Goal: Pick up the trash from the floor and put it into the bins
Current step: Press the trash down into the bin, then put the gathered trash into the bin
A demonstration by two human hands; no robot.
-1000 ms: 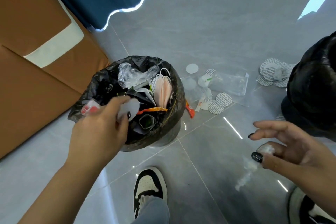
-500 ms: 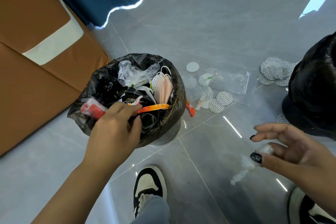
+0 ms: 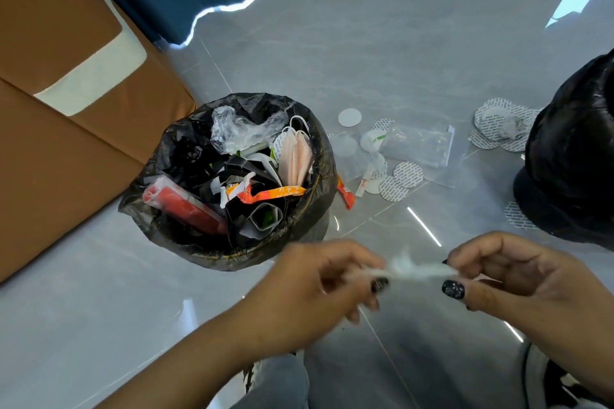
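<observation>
A wisp of white fluff (image 3: 410, 267), maybe cotton or torn tissue as the picture is blurred there, is stretched between the two hands, in the air in front of the bin (image 3: 229, 181) and a little to its right. The left hand (image 3: 319, 289) pinches one end with curled fingers, and the right hand (image 3: 508, 279) pinches the other end between thumb and forefinger.

The bin has a black liner and is full: crumpled clear plastic (image 3: 242, 128), a pink face mask (image 3: 295, 156), an orange wrapper (image 3: 272, 192) and a red packet (image 3: 182, 206) lie inside it.

On the grey floor just right of the bin lie a small orange sachet (image 3: 345, 192), round printed seals (image 3: 398, 181), a white disc (image 3: 349, 117) and a clear plastic bag (image 3: 418, 144). Further right of the bin stands a black bag (image 3: 574, 156), with more seals (image 3: 498, 128) beside it. Left of the bin is a brown cardboard box (image 3: 66, 93).
</observation>
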